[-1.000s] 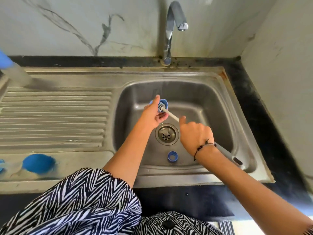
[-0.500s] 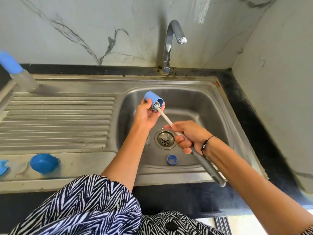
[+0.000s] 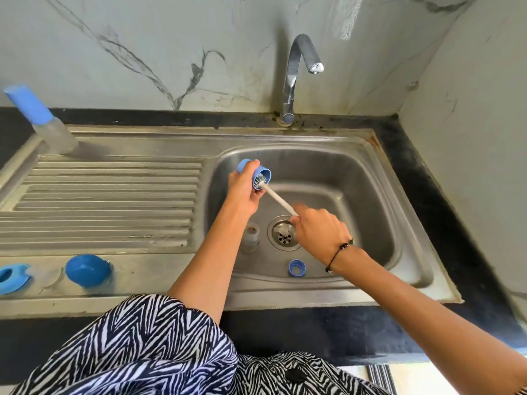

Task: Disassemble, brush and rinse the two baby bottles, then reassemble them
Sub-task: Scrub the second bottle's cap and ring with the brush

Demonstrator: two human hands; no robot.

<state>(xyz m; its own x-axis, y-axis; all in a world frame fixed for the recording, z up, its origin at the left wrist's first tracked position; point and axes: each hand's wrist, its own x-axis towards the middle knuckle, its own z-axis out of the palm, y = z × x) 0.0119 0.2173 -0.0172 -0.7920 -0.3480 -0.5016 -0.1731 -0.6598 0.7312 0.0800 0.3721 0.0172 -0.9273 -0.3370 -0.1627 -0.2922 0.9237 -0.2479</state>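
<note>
While left hand (image 3: 242, 186) holds, blue cap (image 3: 255, 173) seemingly bristle-filled.

Hands (image 3: 320, 228) work brush (image 3: 278, 198) inside blue cap (image 3: 251, 173).

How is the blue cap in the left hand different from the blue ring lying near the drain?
The blue cap is held up in the left hand with the brush inside it; the blue ring lies untouched on the sink floor. The cap is taller and closed-ended; the ring is short with a hole. Both are blue.
</note>
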